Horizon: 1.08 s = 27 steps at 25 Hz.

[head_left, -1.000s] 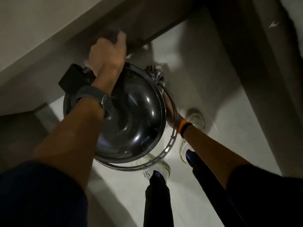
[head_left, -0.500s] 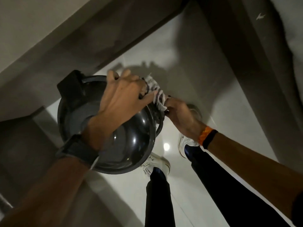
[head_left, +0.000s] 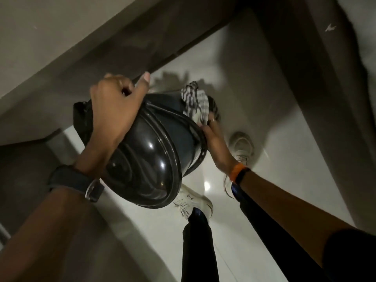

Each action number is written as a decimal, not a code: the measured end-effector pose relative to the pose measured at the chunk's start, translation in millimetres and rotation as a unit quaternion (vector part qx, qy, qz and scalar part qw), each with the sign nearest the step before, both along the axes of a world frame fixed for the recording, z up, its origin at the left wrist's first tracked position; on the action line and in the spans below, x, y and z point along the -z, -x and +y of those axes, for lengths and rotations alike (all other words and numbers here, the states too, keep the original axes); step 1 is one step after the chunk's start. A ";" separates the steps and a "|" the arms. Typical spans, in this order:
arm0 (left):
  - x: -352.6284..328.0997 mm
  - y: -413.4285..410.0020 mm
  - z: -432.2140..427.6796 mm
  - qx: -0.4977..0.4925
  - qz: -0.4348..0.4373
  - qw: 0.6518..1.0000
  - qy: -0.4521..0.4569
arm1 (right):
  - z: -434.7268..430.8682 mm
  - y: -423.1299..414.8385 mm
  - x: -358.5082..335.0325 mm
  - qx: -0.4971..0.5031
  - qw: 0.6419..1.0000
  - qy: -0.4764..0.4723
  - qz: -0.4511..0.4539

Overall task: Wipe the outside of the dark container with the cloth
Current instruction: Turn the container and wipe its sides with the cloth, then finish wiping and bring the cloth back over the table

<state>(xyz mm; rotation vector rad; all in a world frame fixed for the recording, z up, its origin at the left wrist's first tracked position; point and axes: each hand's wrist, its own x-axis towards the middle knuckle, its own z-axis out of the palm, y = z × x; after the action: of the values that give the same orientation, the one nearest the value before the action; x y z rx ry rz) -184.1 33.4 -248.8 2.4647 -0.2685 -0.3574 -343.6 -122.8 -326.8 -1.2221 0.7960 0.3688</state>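
A dark round container with a shiny inside is held in the air, tilted so its open mouth faces me and to the lower left. My left hand grips its upper rim, fingers curled over the edge. A black block-shaped handle sticks out on the left. My right hand presses a black-and-white checked cloth against the container's outer wall on the right side. Part of the cloth bunches above the container.
I stand on a pale glossy floor; my two white shoes and dark trouser legs are below the container. A grey wall base runs at the upper left and a dark upright surface stands at the right.
The container has tipped further, showing more of its outer wall. My left hand shifted to the top rim. My right hand slid along the right side with the cloth now spread over the wall.
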 end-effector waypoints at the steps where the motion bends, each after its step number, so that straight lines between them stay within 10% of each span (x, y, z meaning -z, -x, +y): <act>1: 0.4 -8.1 -2.9 -0.014 0.007 1.000 0.002 | 4.7 15.6 -12.1 -0.010 0.999 -0.029 -0.017; 9: 19.5 14.8 -82.6 0.207 -0.072 0.961 -0.170 | -73.6 8.1 23.9 -0.001 0.985 0.165 0.057; 16: 26.3 19.7 -90.7 0.243 -0.087 0.935 -0.242 | -115.6 -37.4 -27.1 0.028 0.993 0.110 -0.037; 27: -83.9 -42.9 -62.4 0.039 -0.195 0.980 0.024 | -81.7 -213.7 -198.5 0.085 0.949 -0.101 -0.285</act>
<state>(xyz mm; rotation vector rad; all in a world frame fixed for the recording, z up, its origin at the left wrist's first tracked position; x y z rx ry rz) -141.3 -29.0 -164.9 2.4657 -0.5314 0.1039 -129.9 -204.5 -128.3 -0.9848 0.3460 -0.0511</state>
